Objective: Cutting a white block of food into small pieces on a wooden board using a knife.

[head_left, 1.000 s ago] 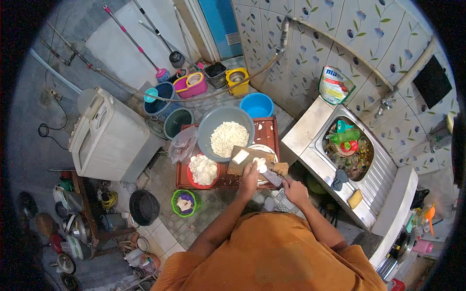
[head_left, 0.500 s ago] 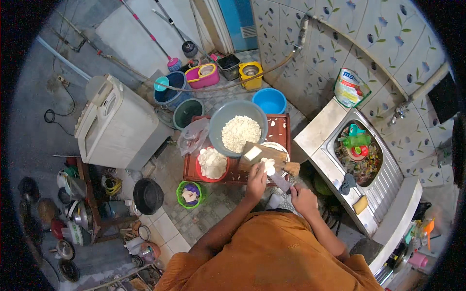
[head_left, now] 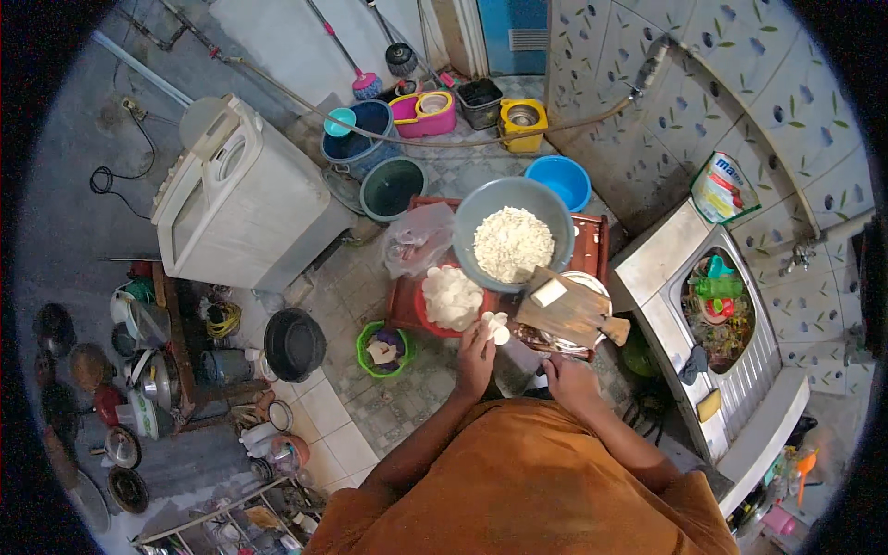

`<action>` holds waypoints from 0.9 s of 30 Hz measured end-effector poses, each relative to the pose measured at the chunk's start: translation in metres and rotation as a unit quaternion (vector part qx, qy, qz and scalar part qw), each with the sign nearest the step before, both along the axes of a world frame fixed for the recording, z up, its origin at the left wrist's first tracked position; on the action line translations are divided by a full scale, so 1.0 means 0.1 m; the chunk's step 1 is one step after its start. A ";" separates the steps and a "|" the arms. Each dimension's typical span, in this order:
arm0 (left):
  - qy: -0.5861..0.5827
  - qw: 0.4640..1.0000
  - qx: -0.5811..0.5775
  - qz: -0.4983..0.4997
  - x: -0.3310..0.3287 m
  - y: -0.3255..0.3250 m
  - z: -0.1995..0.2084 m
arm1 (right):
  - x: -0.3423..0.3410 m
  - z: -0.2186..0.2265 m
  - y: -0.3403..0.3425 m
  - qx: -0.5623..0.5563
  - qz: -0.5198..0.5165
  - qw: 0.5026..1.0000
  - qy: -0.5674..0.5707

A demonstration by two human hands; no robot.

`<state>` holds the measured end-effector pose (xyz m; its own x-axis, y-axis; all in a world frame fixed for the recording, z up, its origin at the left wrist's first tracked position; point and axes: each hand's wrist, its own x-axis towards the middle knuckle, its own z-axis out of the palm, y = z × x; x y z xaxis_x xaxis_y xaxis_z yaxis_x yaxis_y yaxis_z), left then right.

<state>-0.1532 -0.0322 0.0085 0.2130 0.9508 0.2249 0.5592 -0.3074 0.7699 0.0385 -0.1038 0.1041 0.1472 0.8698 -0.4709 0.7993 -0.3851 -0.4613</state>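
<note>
My left hand (head_left: 475,357) is closed around several round white slices (head_left: 497,328), close to the red bowl (head_left: 421,319) heaped with similar slices (head_left: 451,298). In my right hand (head_left: 571,380) is a knife (head_left: 524,359), its broad blade pointing left, blurred, below the board. A wooden cutting board (head_left: 583,314) with a handle rests on a white round container (head_left: 597,283), and a short white block (head_left: 548,293) lies on it. Behind stands a large grey basin (head_left: 469,205) with many small white pieces (head_left: 513,245) inside.
The containers stand on a low reddish-brown table (head_left: 592,242). A clear plastic bag (head_left: 416,240) lies left of the basin. On the floor are a green basket (head_left: 393,368), a black bucket (head_left: 294,345) and a blue basin (head_left: 559,182). A metal sink (head_left: 754,370) with dishes is at the right.
My left hand has moved left with the slices, off the board and toward the red bowl. The knife has stayed in my right hand. The whole view has shifted.
</note>
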 end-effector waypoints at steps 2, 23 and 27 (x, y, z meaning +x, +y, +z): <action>0.018 0.998 -0.056 0.007 -0.26 0.15 -0.12 | -0.23 -0.19 0.21 0.016 0.018 1.000 -0.009; -0.008 0.982 -0.184 -0.032 -1.24 1.17 -1.32 | -1.35 -0.68 1.37 -0.176 -0.072 0.980 -0.055; -0.007 0.994 -0.104 -0.022 -1.18 1.17 -1.40 | -1.40 -0.53 1.32 -0.166 -0.109 0.980 -0.033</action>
